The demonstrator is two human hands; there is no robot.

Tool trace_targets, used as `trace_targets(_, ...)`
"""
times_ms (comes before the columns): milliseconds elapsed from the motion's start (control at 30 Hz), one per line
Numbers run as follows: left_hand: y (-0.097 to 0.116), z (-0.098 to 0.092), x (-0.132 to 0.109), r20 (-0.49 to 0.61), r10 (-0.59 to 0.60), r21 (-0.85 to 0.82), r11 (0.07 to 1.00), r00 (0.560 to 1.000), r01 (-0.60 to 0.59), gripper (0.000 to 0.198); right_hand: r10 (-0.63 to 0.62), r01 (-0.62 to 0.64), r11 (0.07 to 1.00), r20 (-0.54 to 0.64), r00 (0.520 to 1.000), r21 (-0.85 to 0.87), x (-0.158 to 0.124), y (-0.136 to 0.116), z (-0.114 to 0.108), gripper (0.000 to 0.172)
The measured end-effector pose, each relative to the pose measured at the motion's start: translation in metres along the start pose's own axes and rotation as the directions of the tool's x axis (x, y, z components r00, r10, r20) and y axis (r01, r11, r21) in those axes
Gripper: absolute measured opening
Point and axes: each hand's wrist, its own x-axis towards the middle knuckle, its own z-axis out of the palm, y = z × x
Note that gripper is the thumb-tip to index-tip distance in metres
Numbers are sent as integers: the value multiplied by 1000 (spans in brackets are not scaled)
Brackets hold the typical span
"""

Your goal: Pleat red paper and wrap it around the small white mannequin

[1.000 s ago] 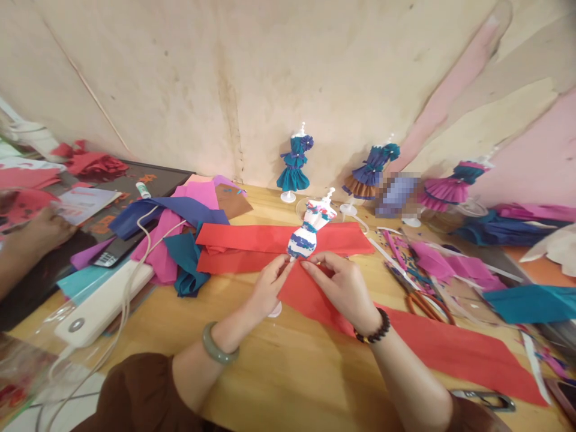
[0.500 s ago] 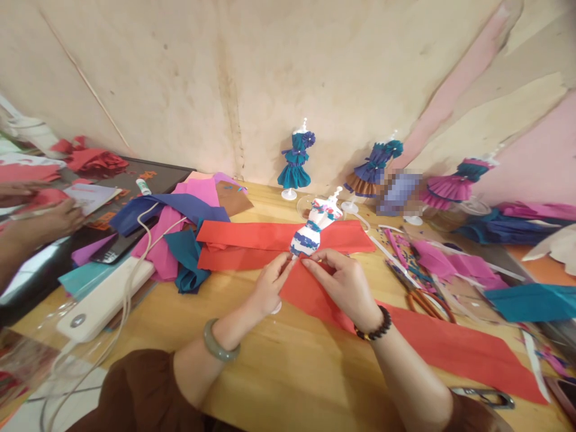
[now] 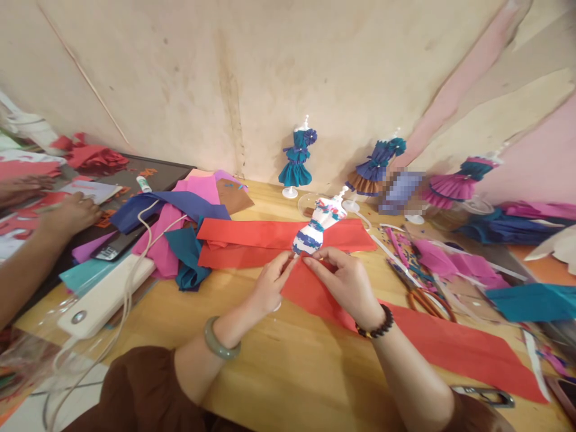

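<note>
A small white dress-form mannequin (image 3: 320, 217) with blue, teal and red-pink trim leans away in the middle of the table. At its lower edge my left hand (image 3: 270, 285) is closed in a pinch, with the mannequin's hip and the end of a long red strip (image 3: 443, 339) at its fingertips. My right hand (image 3: 348, 283) pinches the same end of the strip between thumb and forefinger, close beside the left fingertips. From there the strip runs under my right wrist to the lower right. Another folded red strip (image 3: 247, 234) lies behind the mannequin.
Three dressed mannequins, one in teal (image 3: 295, 159), stand along the wall. Orange-handled scissors (image 3: 427, 300) and thread snips (image 3: 488, 396) lie right. A white power strip (image 3: 101, 300), cord and coloured pieces lie left. Another person's hands (image 3: 74, 213) work at far left.
My hands keep their pinch at the mannequin's lower edge almost unmoved. The other person's near hand has shifted right, onto the pale paper.
</note>
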Motion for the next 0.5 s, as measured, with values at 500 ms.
trace_targets(500,6,1,1,-13,18,34,999,1000,-18,31,-1,0,1000,-12,1000,-11,0,-3,-1,23)
